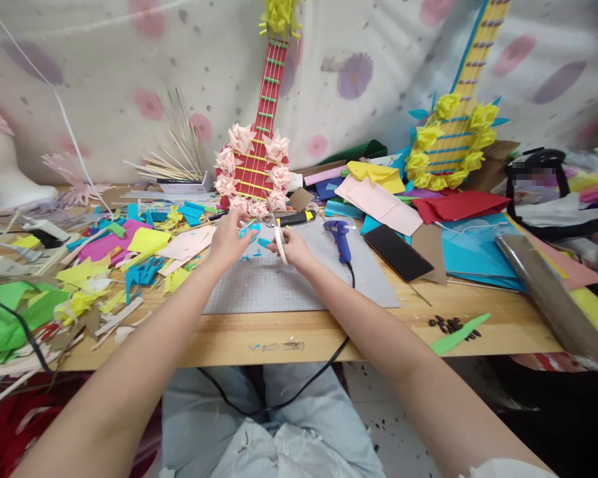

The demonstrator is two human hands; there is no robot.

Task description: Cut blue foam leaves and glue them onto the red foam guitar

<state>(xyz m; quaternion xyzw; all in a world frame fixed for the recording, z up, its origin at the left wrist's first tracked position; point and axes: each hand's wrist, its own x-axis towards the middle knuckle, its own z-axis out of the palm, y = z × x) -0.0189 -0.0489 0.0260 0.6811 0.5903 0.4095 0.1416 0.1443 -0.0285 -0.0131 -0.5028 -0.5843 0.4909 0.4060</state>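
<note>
Right grip holds scissors near blue paper.

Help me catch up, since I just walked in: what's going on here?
A person's right hand holds white-handled scissors while the left hand holds a small piece of bright blue paper above a grey gridded mat. A blue plastic glue gun lies on the mat; a red guitar-shaped craft with pink paper flowers stands behind.

Near front edge of bench, toward right corner: small dark pieces; along back edge: thin sticks in white box, yellow-flowered guitar.
</note>
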